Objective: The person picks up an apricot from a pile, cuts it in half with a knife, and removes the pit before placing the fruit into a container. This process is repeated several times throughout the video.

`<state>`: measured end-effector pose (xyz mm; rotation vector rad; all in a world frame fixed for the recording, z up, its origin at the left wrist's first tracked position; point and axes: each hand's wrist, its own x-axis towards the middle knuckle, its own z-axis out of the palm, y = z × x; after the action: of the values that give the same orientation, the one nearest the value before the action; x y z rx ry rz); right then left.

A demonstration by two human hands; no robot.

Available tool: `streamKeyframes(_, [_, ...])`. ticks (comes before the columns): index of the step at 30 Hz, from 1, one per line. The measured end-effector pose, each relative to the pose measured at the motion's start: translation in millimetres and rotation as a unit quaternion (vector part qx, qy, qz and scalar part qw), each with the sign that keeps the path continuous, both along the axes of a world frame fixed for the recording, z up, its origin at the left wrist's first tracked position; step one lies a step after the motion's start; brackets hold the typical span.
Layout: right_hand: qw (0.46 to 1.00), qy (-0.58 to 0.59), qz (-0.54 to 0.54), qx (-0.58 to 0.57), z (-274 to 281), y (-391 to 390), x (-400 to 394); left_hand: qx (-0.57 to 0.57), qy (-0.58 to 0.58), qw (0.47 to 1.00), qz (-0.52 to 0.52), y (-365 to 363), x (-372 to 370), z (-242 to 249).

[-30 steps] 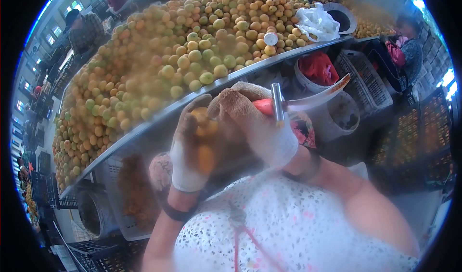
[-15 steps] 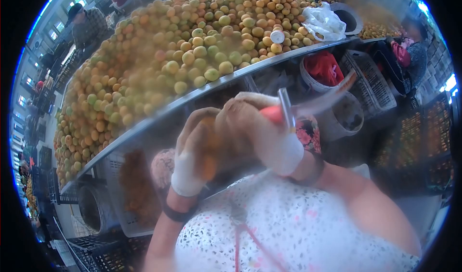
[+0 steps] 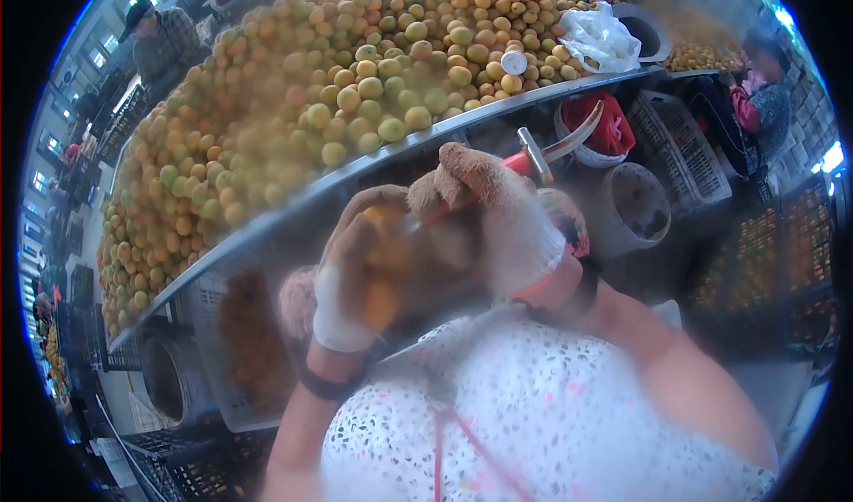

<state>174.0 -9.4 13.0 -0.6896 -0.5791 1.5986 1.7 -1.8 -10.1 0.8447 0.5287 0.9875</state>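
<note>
My left hand (image 3: 346, 262), in a soiled white knit glove, curls around an orange-yellow apricot (image 3: 384, 227). Another orange patch (image 3: 380, 303) shows lower by the palm, too blurred to tell whether it is a second fruit. My right hand (image 3: 502, 213), gloved too, is closed around a red-handled tool (image 3: 518, 164). This tool has a metal crosspiece and a curved, blade-like end pointing up and right. Its other, thin end points at the apricot; whether it touches is blurred. Both hands are close together in front of my patterned apron (image 3: 542, 386).
A metal-edged table (image 3: 462, 127) bears a big heap of apricots (image 3: 355, 67), with a white plastic bag (image 3: 600, 40) on it. Below stand a bucket with a red bag (image 3: 597, 129), a pale bucket (image 3: 635, 209) and crates (image 3: 680, 142). People (image 3: 164, 44) work nearby.
My right hand has turned and drawn slightly away from the left, and the tool's curved end has swung up. More of the apricot in my left hand now shows.
</note>
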Motion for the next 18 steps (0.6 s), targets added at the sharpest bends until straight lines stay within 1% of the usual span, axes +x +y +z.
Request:
streamKeyframes(2, [0.997, 0.07, 0.04, -0.007, -3, 3, 3, -0.037, -0.126, 0.989, -0.059, 5, -4, -7])
streamKeyframes(6, [0.996, 0.089, 0.01, -0.027, -15, 11, 1, -0.051, -0.138, 0.988, -0.051, 2, 0, -7])
streamKeyframes(8, [0.983, 0.171, -0.007, -0.068, -9, 8, 1, -0.08, -0.17, 0.98, -0.064, 7, -2, -14])
streamKeyframes(9, [0.983, 0.171, -0.007, -0.07, -8, 6, -1, -0.081, -0.17, 0.98, -0.063, 7, 1, -14])
streamKeyframes(11, [0.999, 0.002, -0.035, 0.02, -5, 3, -6, -0.034, -0.043, 0.999, 0.001, 8, 7, -14])
streamKeyframes(12, [0.999, 0.002, -0.035, 0.021, -9, 6, -4, -0.045, -0.07, 0.997, -0.007, 8, 6, -16])
streamKeyframes(13, [0.996, 0.081, -0.017, -0.012, -16, 10, -2, -0.046, -0.069, 0.997, -0.008, 9, 5, -14])
streamKeyframes(14, [0.986, 0.159, 0.0, -0.045, -20, 13, 1, -0.059, -0.107, 0.992, -0.038, 9, 4, -8])
streamKeyframes(15, [0.986, 0.159, -0.001, -0.047, -21, 14, 5, -0.073, -0.145, 0.984, -0.067, 11, 3, -5])
streamKeyframes(17, [0.966, 0.23, 0.065, -0.095, -22, 17, 13, -0.093, -0.148, 0.982, -0.064, 17, 1, -19])
streamKeyframes(18, [0.966, 0.23, 0.066, -0.094, -21, 17, 11, -0.082, -0.135, 0.986, -0.05, 17, 3, -20])
